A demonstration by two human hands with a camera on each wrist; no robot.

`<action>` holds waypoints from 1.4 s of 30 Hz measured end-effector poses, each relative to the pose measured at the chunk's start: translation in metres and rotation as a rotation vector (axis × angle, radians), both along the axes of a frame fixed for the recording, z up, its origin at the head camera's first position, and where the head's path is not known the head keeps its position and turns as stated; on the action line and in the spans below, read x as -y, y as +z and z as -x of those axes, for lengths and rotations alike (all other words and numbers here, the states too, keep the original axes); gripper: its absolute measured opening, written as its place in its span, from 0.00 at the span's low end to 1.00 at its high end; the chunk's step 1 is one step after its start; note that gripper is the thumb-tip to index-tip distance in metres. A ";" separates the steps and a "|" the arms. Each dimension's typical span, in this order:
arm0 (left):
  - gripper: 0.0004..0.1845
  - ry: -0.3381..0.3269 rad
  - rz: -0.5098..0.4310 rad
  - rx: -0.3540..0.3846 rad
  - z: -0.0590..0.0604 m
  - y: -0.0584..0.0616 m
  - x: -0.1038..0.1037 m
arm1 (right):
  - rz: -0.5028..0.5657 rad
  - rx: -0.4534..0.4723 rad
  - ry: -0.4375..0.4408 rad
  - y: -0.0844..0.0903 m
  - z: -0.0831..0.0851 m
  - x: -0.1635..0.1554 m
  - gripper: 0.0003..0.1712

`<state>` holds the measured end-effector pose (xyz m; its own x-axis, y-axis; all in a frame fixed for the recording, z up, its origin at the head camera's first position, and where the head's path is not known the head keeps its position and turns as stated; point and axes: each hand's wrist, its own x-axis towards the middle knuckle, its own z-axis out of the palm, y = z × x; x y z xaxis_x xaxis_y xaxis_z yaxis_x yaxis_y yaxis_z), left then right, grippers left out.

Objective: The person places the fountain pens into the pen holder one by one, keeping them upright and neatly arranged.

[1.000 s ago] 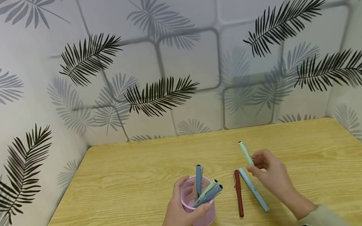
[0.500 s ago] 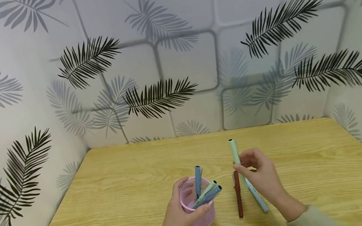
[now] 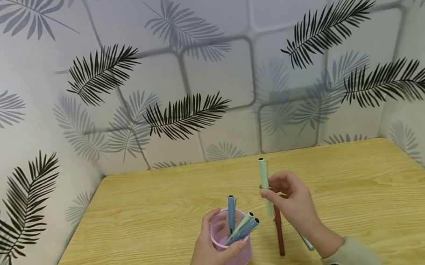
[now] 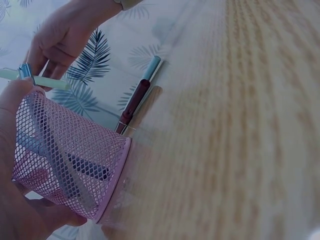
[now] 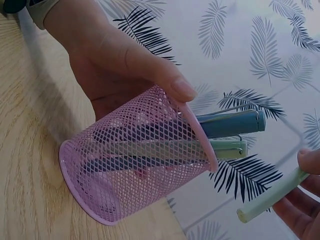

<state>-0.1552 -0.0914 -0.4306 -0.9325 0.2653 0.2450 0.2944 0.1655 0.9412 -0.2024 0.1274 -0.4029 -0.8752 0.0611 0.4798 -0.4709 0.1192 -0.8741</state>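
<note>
Your left hand [image 3: 211, 257] is wrapped round the pink mesh cup [image 3: 241, 260], thumb across the near side just below the rim; keep that hold firm but light, since the mesh wall could give if squeezed. Your right hand [image 3: 295, 203] pinches the pale green pen [image 3: 264, 176] around its middle between thumb and fingers. That pen hangs nearly upright just beside the cup, on its right, its lower end outside the rim and free of your fingers, a good grip for guiding it. If you carry it over the cup, lift that end well above the rim first. Watch the mouth: a blue pen and a green pen lean together over its right side, while another blue pen [image 3: 231, 212] stands steeper behind them, so the left part looks the roomier way in. Keep your right wrist high, too, because the dark red pen [image 3: 280, 240] and the light blue pen [image 3: 308, 243] lie on the table [image 3: 145, 210] below and beside it, easily nudged.
</note>
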 end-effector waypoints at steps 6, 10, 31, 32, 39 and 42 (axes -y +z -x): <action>0.43 -0.010 -0.004 0.010 0.000 -0.001 0.001 | 0.132 -0.054 0.041 0.002 0.001 0.012 0.15; 0.43 -0.011 -0.007 0.003 0.001 -0.002 0.001 | 0.233 -0.078 0.063 0.003 0.004 0.019 0.15; 0.43 -0.005 -0.012 -0.037 0.002 -0.004 0.000 | 0.164 -0.016 0.227 -0.012 0.009 0.031 0.13; 0.43 -0.007 -0.014 -0.036 0.002 -0.004 -0.001 | 0.153 -0.004 0.242 -0.013 0.009 0.030 0.12; 0.42 -0.025 -0.039 -0.029 0.002 -0.004 -0.001 | 0.076 0.062 0.367 -0.019 0.009 0.019 0.08; 0.43 -0.038 -0.052 -0.027 0.003 -0.005 -0.001 | 0.044 0.080 0.423 -0.021 0.009 0.015 0.07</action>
<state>-0.1581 -0.0907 -0.4353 -0.9148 0.2868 0.2843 0.3250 0.1048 0.9399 -0.2111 0.1122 -0.4243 -0.8619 -0.2921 0.4146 -0.4011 -0.1079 -0.9097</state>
